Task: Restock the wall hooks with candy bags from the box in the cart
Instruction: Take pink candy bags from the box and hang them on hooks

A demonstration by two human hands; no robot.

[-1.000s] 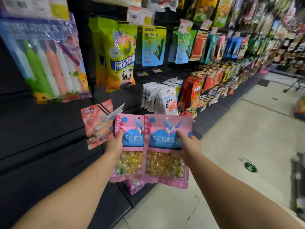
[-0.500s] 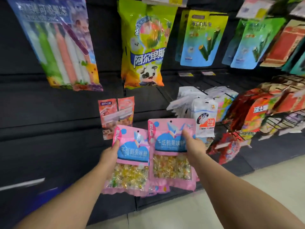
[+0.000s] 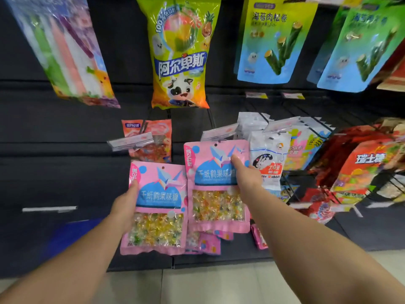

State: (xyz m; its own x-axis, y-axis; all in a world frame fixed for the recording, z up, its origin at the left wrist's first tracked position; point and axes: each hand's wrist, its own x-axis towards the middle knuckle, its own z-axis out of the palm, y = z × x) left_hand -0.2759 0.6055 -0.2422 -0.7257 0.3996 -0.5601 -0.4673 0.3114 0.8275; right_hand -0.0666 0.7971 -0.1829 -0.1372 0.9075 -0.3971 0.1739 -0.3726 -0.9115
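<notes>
I hold a pink candy bag in each hand in front of the dark wall display. My left hand (image 3: 125,207) grips the left edge of one pink bag (image 3: 158,207), thumb on its front. My right hand (image 3: 245,175) pinches a second pink bag (image 3: 215,185) near its upper right, held higher, its top hole just below a hook with a clear price tag (image 3: 219,132). More pink bags (image 3: 203,243) lie low behind these two. The box and the cart are out of view.
An orange-red bag (image 3: 151,139) hangs on the hook to the left behind a clear tag. White rabbit candy bags (image 3: 267,163) hang right of my right hand. A big yellow-green bag (image 3: 179,53) and blue seaweed-roll bags (image 3: 274,40) hang above. Red bags (image 3: 359,167) crowd the right. Tiled floor below.
My view has swung left and closer to the wall. Both hands have carried the pink bags toward the display, and the right bag has risen toward the hook.
</notes>
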